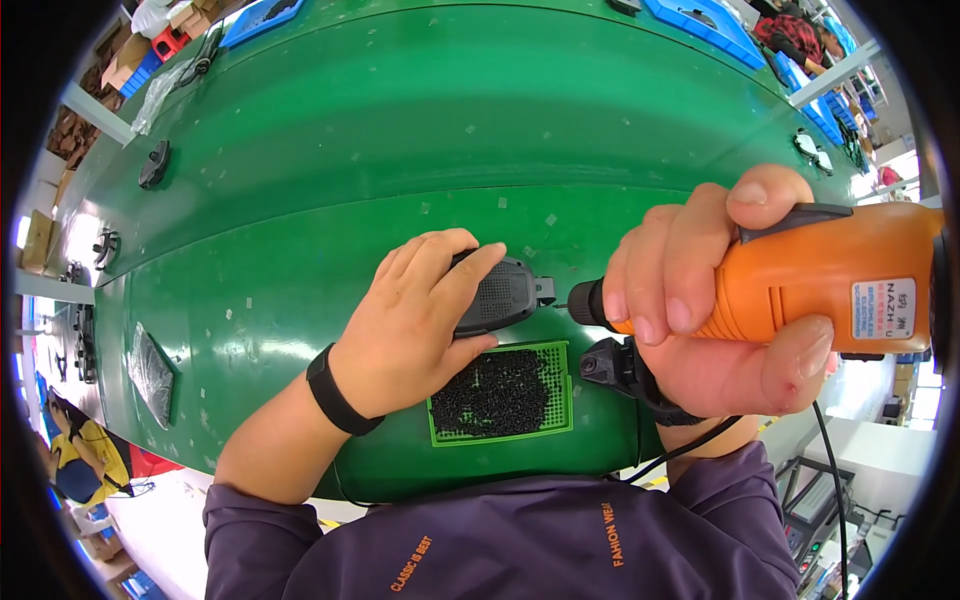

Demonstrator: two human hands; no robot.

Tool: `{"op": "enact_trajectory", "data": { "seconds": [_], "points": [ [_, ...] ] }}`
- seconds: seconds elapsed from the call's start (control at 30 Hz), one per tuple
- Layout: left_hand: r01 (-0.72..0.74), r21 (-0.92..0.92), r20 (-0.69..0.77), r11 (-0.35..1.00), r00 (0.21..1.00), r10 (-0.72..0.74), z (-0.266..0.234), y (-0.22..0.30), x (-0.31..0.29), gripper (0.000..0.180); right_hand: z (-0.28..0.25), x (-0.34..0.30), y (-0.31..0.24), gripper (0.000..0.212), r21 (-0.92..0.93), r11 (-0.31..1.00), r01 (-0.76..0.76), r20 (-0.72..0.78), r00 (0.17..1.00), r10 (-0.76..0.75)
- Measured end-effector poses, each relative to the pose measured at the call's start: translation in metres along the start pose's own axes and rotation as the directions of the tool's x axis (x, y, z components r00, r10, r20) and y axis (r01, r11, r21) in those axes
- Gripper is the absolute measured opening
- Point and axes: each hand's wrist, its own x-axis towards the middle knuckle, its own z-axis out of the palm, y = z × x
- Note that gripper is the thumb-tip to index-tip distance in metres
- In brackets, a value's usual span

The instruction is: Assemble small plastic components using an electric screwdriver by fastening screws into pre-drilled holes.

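My left hand (pixel 410 320) grips a black plastic housing (pixel 508 295) from its left side, fingers over the top edge and thumb along the lower one. A perforated grille shows on its face, and a small grey tab sticks out at its right end. In my right hand (pixel 680 270) is an orange electric screwdriver (pixel 800 270), lying sideways with its thin bit pointing left. The bit's tip is close to the tab; whether they touch I cannot tell. Just below the housing sits a green perforated tray (pixel 500 436) with many small black screws (pixel 490 395) in it.
A clear plastic bag (pixel 151 378) and a black part (pixel 154 165) lie on the green table (pixel 380 130) at left. Blue trays (pixel 710 35) stand along the far edge. A black cord (pixel 690 450) runs below my right wrist. Other people (pixel 790 40) are at the far right and lower left.
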Motion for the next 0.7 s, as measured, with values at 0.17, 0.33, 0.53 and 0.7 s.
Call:
{"op": "enact_trajectory", "data": {
  "seconds": [0.17, 0.33, 0.53, 0.7],
  "points": [
    [-0.022, -0.035, -0.025, 0.999, 0.999, 0.021, 0.002, -0.003, 0.004, 0.077, -0.01, 0.001, 0.013, 0.071, 0.01, 1.0, -0.004, 0.105, 0.995, 0.003],
    [-0.014, -0.055, -0.006, 0.998, 1.0, 0.014, 0.002, -0.005, 0.008, 0.075, -0.017, 0.0, 0.02, 0.072, -0.045, 0.998, -0.055, 0.179, 0.982, 0.062],
    [0.018, -0.065, 0.025, 0.998, 1.0, -0.016, 0.003, -0.008, 0.01, 0.079, -0.022, 0.001, 0.02, 0.071, 0.022, 0.998, -0.054, 0.168, 0.985, 0.05],
    [0.014, -0.084, -0.049, 0.996, 0.999, -0.018, -0.008, -0.005, 0.012, 0.076, -0.021, 0.006, 0.009, 0.068, 0.05, 0.998, -0.025, 0.168, 0.986, 0.016]
  ]
}}
